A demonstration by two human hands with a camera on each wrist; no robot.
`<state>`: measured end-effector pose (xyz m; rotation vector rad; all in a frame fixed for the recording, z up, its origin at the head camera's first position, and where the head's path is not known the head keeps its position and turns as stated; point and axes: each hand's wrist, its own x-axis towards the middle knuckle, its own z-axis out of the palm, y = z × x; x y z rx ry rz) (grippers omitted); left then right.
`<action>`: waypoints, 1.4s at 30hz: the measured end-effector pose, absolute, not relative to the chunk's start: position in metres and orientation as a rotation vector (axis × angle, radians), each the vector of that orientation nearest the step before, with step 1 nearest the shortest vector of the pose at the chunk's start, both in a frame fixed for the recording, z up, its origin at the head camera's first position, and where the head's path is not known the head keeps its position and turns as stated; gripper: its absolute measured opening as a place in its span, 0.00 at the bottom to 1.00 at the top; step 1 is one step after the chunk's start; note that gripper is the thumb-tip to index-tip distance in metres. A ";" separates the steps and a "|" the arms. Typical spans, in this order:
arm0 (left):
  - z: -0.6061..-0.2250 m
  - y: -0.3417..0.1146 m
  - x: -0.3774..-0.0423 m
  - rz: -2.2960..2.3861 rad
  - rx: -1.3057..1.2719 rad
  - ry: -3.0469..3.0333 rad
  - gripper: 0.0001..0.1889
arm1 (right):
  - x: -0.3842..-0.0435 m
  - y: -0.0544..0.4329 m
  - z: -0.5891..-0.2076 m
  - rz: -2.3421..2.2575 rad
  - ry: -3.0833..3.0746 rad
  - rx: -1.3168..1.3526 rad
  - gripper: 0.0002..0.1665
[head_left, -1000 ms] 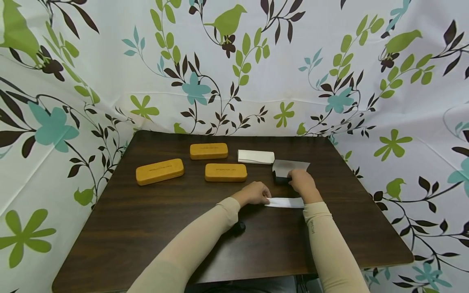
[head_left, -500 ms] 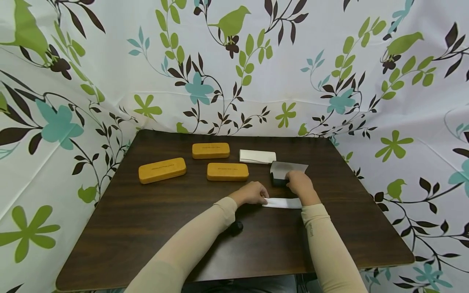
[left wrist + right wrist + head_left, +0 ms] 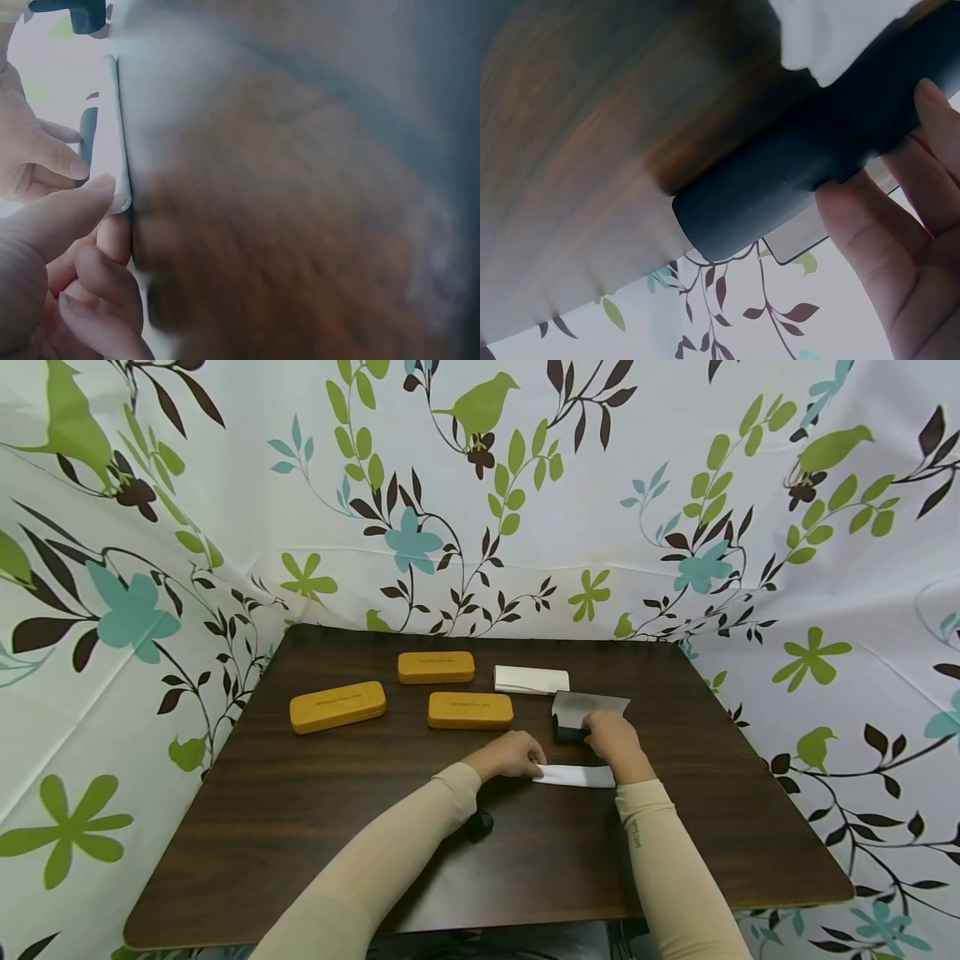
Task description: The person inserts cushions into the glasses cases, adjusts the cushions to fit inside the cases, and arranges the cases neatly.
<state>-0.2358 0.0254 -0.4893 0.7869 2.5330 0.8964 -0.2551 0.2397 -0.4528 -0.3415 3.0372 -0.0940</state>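
Note:
My left hand (image 3: 510, 756) pinches the left end of a folded white strip (image 3: 576, 776), which looks like cloth, between thumb and fingers. It stretches to the right, as far as the right wrist. Beyond it, my right hand (image 3: 613, 739) grips the near right edge of a dark case-like object (image 3: 566, 732). A thin grey flap (image 3: 588, 706) rises at the back of this case. In the right wrist view the case's dark rounded side (image 3: 757, 180) shows, with thumb and fingertips on its edge. The left wrist view shows the white strip (image 3: 112, 142) edge-on.
Several yellow oblong cases (image 3: 471, 711) with small lettering lie on the brown table (image 3: 300, 827), left of the hands. A folded white piece (image 3: 532, 679) lies behind the dark case. A small black object (image 3: 478, 825) shows beside the left forearm. Patterned fabric (image 3: 300, 485) hangs around the table.
The head view has shifted slightly. Against the table, both hands have moved a little left, the white strip and the dark case with them. Both holds are unchanged.

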 end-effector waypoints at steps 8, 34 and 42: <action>-0.490 0.020 -0.234 0.915 0.780 2.516 0.05 | -0.253 0.236 -0.455 -0.080 3.047 -0.362 0.07; -0.490 0.004 -0.233 0.918 0.760 2.510 0.05 | -0.250 0.210 -0.452 -0.069 2.996 -0.418 0.10; -0.489 -0.004 -0.235 0.910 0.746 2.513 0.04 | -0.248 0.202 -0.449 -0.075 2.971 -0.425 0.08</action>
